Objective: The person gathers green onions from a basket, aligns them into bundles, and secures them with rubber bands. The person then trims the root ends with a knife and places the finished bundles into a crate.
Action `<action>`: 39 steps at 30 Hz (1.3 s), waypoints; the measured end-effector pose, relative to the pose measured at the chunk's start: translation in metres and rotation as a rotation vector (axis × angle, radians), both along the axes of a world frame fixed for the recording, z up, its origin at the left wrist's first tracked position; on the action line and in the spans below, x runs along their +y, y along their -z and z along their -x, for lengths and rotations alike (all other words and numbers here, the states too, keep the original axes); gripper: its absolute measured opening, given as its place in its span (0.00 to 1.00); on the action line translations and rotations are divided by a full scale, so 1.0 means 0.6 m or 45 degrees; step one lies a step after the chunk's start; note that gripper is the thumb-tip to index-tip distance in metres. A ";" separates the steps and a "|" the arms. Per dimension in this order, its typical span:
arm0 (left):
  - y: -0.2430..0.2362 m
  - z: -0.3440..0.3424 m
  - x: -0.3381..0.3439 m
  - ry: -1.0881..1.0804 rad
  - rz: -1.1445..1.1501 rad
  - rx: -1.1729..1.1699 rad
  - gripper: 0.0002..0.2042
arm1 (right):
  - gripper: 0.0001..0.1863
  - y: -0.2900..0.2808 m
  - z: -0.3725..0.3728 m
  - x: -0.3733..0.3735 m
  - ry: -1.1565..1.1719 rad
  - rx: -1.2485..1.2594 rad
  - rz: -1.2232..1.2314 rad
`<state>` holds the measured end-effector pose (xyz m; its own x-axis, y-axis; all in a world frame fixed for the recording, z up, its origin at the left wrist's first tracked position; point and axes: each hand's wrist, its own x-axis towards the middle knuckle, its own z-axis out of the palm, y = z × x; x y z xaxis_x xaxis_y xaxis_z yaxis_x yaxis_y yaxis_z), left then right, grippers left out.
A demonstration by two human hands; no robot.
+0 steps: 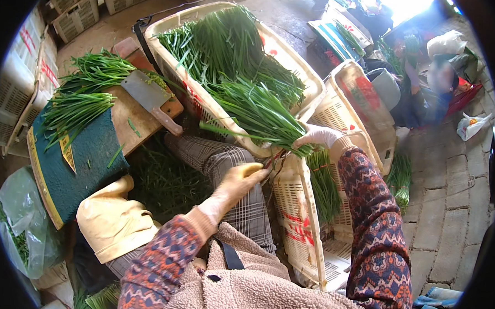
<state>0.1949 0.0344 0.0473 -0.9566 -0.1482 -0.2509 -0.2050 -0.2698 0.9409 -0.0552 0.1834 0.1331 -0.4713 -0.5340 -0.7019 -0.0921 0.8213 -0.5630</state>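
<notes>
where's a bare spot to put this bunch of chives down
Bare wood on the chopping board below the cleaver, and the green mat under the cut chives. The big crate is piled full; the right hand grips a bunch there.

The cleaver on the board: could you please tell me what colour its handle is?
The cleaver has a pale pinkish-tan handle and a grey blade, seen in the head view.

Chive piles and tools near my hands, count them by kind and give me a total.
Chive bundle gripped by gloved right hand: 1
Loose chive piles on the boards: 2
Cleaver: 1
Crates holding chives: 2
Total: 6
</notes>
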 end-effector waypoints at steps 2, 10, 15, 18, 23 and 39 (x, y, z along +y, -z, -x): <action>-0.049 0.064 0.033 0.293 -0.416 -0.300 0.36 | 0.43 0.034 0.024 0.046 0.070 -0.068 0.137; 0.047 0.072 0.064 0.133 -1.388 -0.037 0.41 | 0.53 -0.012 -0.192 0.006 -0.426 0.585 0.013; -0.017 -0.016 0.043 -0.017 -1.427 -0.142 0.30 | 0.62 -0.052 -0.317 -0.034 -0.597 0.885 -0.034; -0.035 -0.040 0.005 -0.079 -1.419 -0.033 0.29 | 0.60 -0.079 -0.336 -0.068 -0.794 0.919 0.094; -0.049 -0.120 -0.054 -0.134 -1.007 -0.026 0.32 | 0.47 -0.138 -0.334 -0.080 -0.768 0.724 0.348; -0.086 -0.206 -0.222 -0.134 0.049 0.022 0.42 | 0.29 0.006 -0.376 -0.319 0.304 -0.625 1.427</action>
